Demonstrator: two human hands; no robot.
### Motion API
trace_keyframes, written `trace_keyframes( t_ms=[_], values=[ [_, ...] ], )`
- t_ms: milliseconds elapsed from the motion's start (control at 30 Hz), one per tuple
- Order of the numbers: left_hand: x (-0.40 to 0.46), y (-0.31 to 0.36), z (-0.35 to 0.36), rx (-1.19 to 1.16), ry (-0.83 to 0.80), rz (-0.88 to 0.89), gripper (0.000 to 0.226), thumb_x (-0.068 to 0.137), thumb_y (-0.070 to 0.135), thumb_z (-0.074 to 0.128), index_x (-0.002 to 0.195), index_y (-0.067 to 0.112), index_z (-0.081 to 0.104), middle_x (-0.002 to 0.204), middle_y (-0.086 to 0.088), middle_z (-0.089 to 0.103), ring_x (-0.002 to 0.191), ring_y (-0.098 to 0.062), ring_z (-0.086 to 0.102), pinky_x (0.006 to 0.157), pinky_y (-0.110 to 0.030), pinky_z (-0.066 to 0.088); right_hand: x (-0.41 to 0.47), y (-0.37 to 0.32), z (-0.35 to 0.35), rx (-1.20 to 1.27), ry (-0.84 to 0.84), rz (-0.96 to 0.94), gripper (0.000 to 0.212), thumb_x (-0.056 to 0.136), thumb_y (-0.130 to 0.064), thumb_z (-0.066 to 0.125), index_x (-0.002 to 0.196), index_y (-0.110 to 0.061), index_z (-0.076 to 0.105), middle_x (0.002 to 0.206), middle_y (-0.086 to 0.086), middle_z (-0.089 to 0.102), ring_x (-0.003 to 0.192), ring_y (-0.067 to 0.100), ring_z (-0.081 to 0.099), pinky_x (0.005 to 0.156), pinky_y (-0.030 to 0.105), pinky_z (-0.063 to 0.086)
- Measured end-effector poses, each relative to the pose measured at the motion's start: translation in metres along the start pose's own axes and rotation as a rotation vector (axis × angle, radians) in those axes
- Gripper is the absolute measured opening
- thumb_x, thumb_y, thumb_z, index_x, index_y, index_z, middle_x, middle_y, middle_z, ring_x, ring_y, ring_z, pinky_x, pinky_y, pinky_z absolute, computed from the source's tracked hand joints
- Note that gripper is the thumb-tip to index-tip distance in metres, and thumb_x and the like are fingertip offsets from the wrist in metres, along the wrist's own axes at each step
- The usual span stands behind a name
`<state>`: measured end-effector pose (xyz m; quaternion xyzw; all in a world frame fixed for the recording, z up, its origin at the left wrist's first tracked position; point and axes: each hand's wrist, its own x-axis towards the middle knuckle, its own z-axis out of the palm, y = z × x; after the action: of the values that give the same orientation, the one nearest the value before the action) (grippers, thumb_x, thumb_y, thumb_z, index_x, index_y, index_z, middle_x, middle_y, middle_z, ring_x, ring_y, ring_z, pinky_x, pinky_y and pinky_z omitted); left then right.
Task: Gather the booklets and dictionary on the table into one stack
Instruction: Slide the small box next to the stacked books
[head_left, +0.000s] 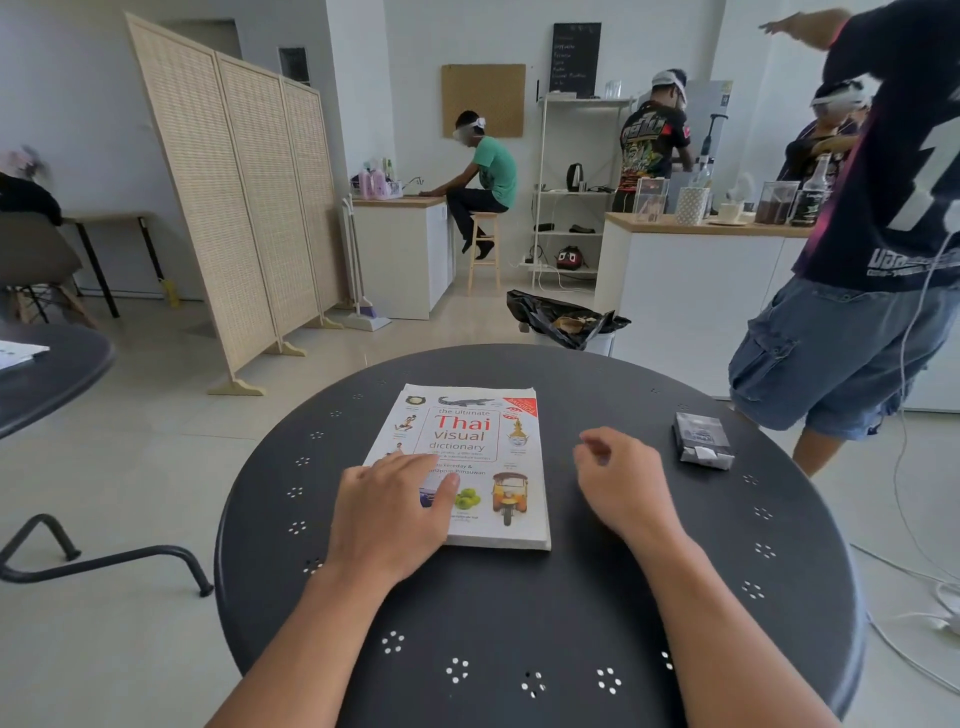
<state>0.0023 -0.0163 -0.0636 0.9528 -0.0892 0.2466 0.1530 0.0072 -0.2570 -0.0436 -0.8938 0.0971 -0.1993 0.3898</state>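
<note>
A white Thai visual dictionary (478, 431) lies face up in the middle of the round black metal table (519, 613). My left hand (389, 512) rests flat on its lower left corner, fingers spread, thumb on the cover. My right hand (621, 480) hovers over bare table just right of the book, fingers loosely curled and holding nothing. Whether booklets lie under the dictionary cannot be told; none show elsewhere on this table.
A small grey packet (702, 440) lies on the table at the right. A person in denim shorts (841, 332) stands close to the table's far right edge. A lined bin (566, 319) sits behind, cables (914, 582) trail on the floor at right, another black table (47, 369) at left.
</note>
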Motion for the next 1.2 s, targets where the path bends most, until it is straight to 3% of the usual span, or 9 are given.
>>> trace_keyframes(
  t_ms=[133, 200, 267, 467, 733, 933, 1000, 1100, 1200],
  values=[
    [-0.004, 0.001, 0.000, 0.015, -0.009, 0.022, 0.051, 0.089, 0.055, 0.044, 0.119, 0.025, 0.073, 0.128, 0.013, 0.070, 0.124, -0.010, 0.061, 0.097, -0.037, 0.041, 0.024, 0.030, -0.027, -0.245, 0.265, 0.086, 0.039, 0.090, -0.022, 0.059, 0.126, -0.009, 0.066, 0.137, 0.016, 0.058, 0.136, 0.034, 0.040, 0.108, 0.041, 0.029],
    [-0.005, 0.000, 0.001, 0.015, -0.007, 0.024, 0.048, 0.089, 0.053, 0.046, 0.116, 0.025, 0.074, 0.125, 0.013, 0.071, 0.121, -0.010, 0.062, 0.096, -0.037, 0.042, 0.030, 0.045, -0.037, -0.376, 0.248, 0.219, 0.051, 0.091, -0.031, 0.057, 0.137, -0.010, 0.054, 0.153, 0.017, 0.039, 0.148, 0.034, 0.019, 0.114, 0.053, 0.017],
    [-0.004, -0.001, 0.001, 0.010, -0.008, 0.022, 0.046, 0.089, 0.053, 0.047, 0.114, 0.026, 0.074, 0.123, 0.014, 0.071, 0.119, -0.009, 0.063, 0.095, -0.036, 0.041, 0.029, 0.053, -0.039, -0.462, 0.130, 0.337, 0.059, 0.093, -0.042, 0.052, 0.143, -0.011, 0.044, 0.157, 0.016, 0.031, 0.147, 0.036, 0.016, 0.113, 0.057, 0.019],
    [-0.003, -0.005, 0.004, -0.018, -0.011, 0.004, 0.049, 0.090, 0.053, 0.039, 0.113, 0.028, 0.073, 0.121, 0.014, 0.072, 0.115, -0.008, 0.064, 0.093, -0.037, 0.043, 0.021, 0.039, -0.023, -0.574, 0.077, 0.199, 0.049, 0.093, -0.053, 0.051, 0.125, -0.016, 0.059, 0.137, 0.011, 0.043, 0.122, 0.036, 0.032, 0.098, 0.048, 0.031],
    [-0.003, -0.005, 0.005, -0.046, 0.029, -0.011, 0.032, 0.090, 0.041, 0.049, 0.099, 0.026, 0.076, 0.109, 0.013, 0.075, 0.105, -0.012, 0.069, 0.085, -0.037, 0.043, 0.009, 0.022, -0.007, -0.524, 0.062, 0.045, 0.029, 0.094, -0.029, 0.046, 0.116, -0.019, 0.062, 0.124, 0.007, 0.044, 0.110, 0.032, 0.036, 0.089, 0.042, 0.029],
    [-0.003, -0.004, 0.004, -0.037, 0.016, -0.006, 0.035, 0.092, 0.042, 0.046, 0.107, 0.027, 0.074, 0.117, 0.014, 0.073, 0.112, -0.010, 0.066, 0.090, -0.036, 0.041, 0.006, 0.021, -0.007, -0.541, 0.064, 0.014, 0.033, 0.095, -0.047, 0.053, 0.114, -0.022, 0.063, 0.123, 0.005, 0.046, 0.112, 0.031, 0.041, 0.092, 0.043, 0.033],
    [-0.003, -0.005, 0.005, -0.033, 0.005, -0.010, 0.033, 0.094, 0.042, 0.048, 0.111, 0.028, 0.073, 0.120, 0.014, 0.072, 0.114, -0.010, 0.064, 0.092, -0.037, 0.040, 0.007, 0.022, -0.007, -0.537, 0.044, -0.003, 0.026, 0.095, -0.031, 0.055, 0.118, -0.023, 0.063, 0.126, 0.004, 0.049, 0.112, 0.030, 0.040, 0.087, 0.040, 0.030],
    [-0.003, -0.005, 0.005, -0.034, 0.006, -0.017, 0.033, 0.095, 0.042, 0.048, 0.113, 0.028, 0.072, 0.123, 0.014, 0.071, 0.116, -0.010, 0.063, 0.094, -0.037, 0.040, 0.007, 0.026, -0.008, -0.463, 0.000, -0.025, 0.052, 0.079, 0.001, 0.050, 0.119, -0.026, 0.066, 0.133, -0.004, 0.053, 0.114, 0.027, 0.038, 0.083, 0.036, 0.025],
    [-0.003, -0.006, 0.006, -0.028, -0.001, -0.022, 0.036, 0.096, 0.044, 0.045, 0.116, 0.029, 0.071, 0.125, 0.015, 0.069, 0.118, -0.008, 0.062, 0.095, -0.036, 0.039, 0.009, 0.026, -0.007, -0.278, 0.084, 0.006, 0.047, 0.082, 0.001, 0.049, 0.120, -0.019, 0.066, 0.133, 0.003, 0.053, 0.113, 0.031, 0.044, 0.090, 0.037, 0.031]
  ],
)
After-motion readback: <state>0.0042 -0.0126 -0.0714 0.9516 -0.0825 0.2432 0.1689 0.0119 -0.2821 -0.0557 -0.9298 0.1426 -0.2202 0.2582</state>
